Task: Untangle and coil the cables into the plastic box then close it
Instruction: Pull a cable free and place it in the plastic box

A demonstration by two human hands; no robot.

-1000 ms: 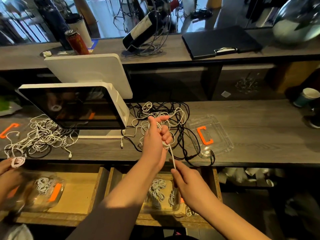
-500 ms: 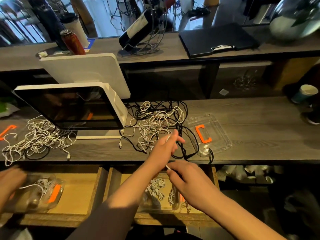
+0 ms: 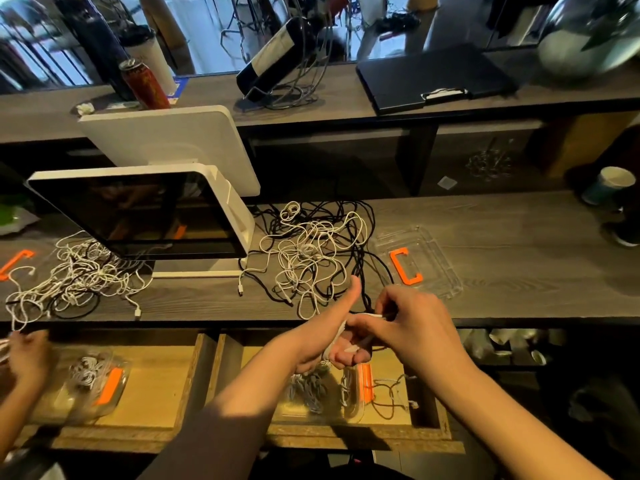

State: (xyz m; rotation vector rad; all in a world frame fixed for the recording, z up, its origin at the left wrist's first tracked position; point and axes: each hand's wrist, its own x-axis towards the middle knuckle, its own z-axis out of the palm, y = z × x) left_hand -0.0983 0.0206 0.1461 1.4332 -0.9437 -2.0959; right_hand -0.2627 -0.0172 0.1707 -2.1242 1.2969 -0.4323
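Note:
A tangle of white and black cables (image 3: 313, 251) lies on the wooden counter behind my hands. My left hand (image 3: 323, 336) is palm-up with the thumb raised, and a white cable is wound around its fingers. My right hand (image 3: 407, 323) pinches the white cable's end just above the left palm. Below them, in an open drawer, sits a clear plastic box (image 3: 322, 393) with an orange latch holding several coiled cables. A clear lid (image 3: 440, 268) with an orange clip lies on the counter to the right.
A white point-of-sale screen (image 3: 145, 216) stands at left, with a second cable heap (image 3: 72, 278) before it. Another person's hand (image 3: 26, 355) works over a second clear box (image 3: 93, 382) in the left drawer. A paper cup (image 3: 609, 185) stands far right.
My left hand dropped from above the pile to the counter's front edge and turned palm-up. My right hand rose to meet it, pinching the white cable's end.

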